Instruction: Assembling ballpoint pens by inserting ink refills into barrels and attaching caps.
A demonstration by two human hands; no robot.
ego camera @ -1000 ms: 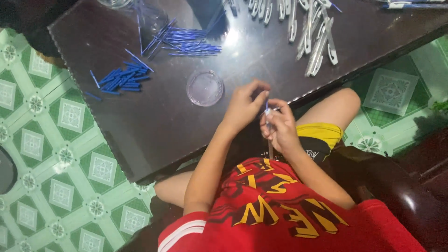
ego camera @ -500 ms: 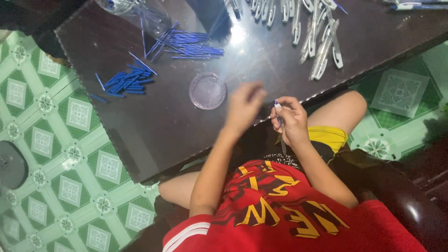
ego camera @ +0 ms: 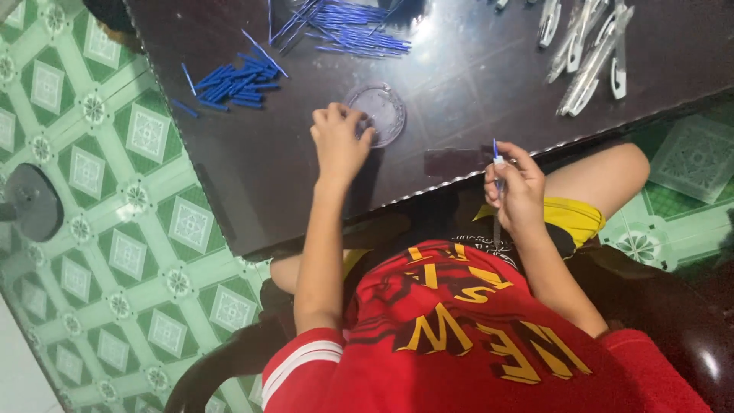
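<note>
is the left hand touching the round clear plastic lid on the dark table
Touching. The head view shows the left hand with its fingertips resting on the left edge of the round clear plastic lid on the dark table; no gap shows.

Light is even and fairly bright, coming from above. The dark glossy counter (ego camera: 459,153) throws back a white glare near the top, among the blue refills (ego camera: 352,23), and a softer sheen runs along its surface. The clear lid (ego camera: 380,111) shows only as a pale ring of reflection. Under the counter's edge it is dim, and the lap sits in shadow. The green floor tiles (ego camera: 115,229) are well lit. Detail is soft overall, and the hands look slightly smeared.
</note>
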